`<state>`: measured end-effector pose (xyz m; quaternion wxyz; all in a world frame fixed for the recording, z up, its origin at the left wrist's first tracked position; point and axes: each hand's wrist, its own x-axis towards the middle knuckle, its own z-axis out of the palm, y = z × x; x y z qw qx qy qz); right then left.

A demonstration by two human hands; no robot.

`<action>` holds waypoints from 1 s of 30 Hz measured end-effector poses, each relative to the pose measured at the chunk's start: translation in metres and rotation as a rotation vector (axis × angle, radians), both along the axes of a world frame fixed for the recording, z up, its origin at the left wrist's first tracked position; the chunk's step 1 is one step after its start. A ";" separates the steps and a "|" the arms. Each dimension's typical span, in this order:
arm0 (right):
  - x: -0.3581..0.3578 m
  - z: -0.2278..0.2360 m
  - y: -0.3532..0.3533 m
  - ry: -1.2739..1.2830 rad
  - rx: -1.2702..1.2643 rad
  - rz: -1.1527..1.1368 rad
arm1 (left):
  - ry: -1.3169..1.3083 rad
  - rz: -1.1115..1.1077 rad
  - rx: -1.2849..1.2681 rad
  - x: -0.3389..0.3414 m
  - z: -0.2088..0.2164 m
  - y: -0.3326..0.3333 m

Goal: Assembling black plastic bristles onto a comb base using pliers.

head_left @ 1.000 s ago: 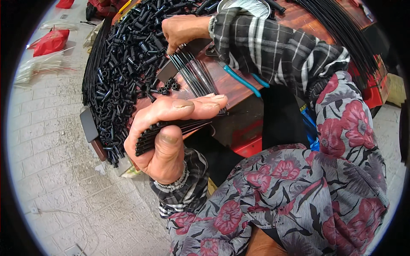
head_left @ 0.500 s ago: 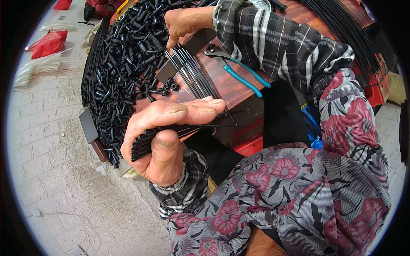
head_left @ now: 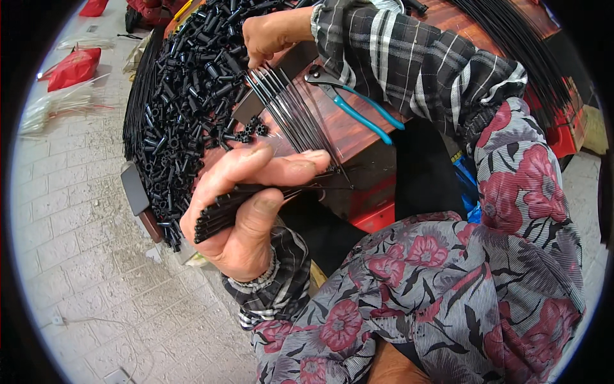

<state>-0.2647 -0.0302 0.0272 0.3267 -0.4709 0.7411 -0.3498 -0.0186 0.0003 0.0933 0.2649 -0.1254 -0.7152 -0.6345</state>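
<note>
My left hand (head_left: pixel 246 237) is closed round a bundle of thin black rods (head_left: pixel 220 212), their blunt ends fanned out beside the thumb. The bundle passes between thumb and fingers, and a thin tip sticks out to the right. On the reddish table beyond, a row of slim dark rods (head_left: pixel 291 109) lies side by side, slanting down toward my left fingertips. At the far end of this row my right hand (head_left: pixel 275 37) has its fingers bent and pinched together on the rod ends. How many rods it grips is hidden.
A big heap of short black tubular parts (head_left: pixel 185 96) covers the left of the table. Teal-handled pliers (head_left: pixel 358 105) lie right of the rods. Long black rods (head_left: pixel 511 51) are stacked at the far right. Red bags (head_left: pixel 73 67) lie on the tiled floor (head_left: pixel 77 224).
My left thumb has slid a little up and rightward along the bundle, and the fingers have shifted left. My right hand has moved slightly left. The rods in the row are more spread out.
</note>
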 end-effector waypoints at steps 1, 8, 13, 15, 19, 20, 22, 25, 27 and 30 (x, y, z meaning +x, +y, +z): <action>0.002 0.000 -0.007 0.049 -0.020 0.042 | -0.032 0.057 -0.033 0.003 0.001 -0.004; -0.002 0.009 0.025 0.469 -0.080 0.133 | -0.191 0.110 0.191 0.001 0.004 0.008; 0.006 0.005 0.014 0.568 -0.239 -0.109 | -0.167 0.135 0.158 -0.003 0.004 0.009; 0.008 0.009 0.015 0.519 -0.173 -0.050 | -0.153 0.142 0.139 0.002 0.008 0.011; -0.009 0.008 0.030 0.393 0.012 0.019 | -0.166 0.121 0.175 -0.008 -0.002 0.009; -0.008 0.014 0.032 0.384 -0.005 0.019 | -0.148 0.123 0.153 -0.006 -0.002 0.008; -0.008 0.023 0.037 0.359 -0.031 0.016 | -0.135 0.123 0.135 -0.004 -0.001 0.009; -0.009 0.027 0.047 0.297 -0.053 0.008 | -0.193 0.156 0.187 -0.003 0.000 0.011; -0.004 0.025 0.054 0.235 -0.060 0.008 | -0.194 0.136 0.166 -0.006 0.001 0.007; 0.007 0.010 0.067 0.126 -0.053 -0.014 | -0.182 0.137 0.087 -0.004 -0.005 -0.002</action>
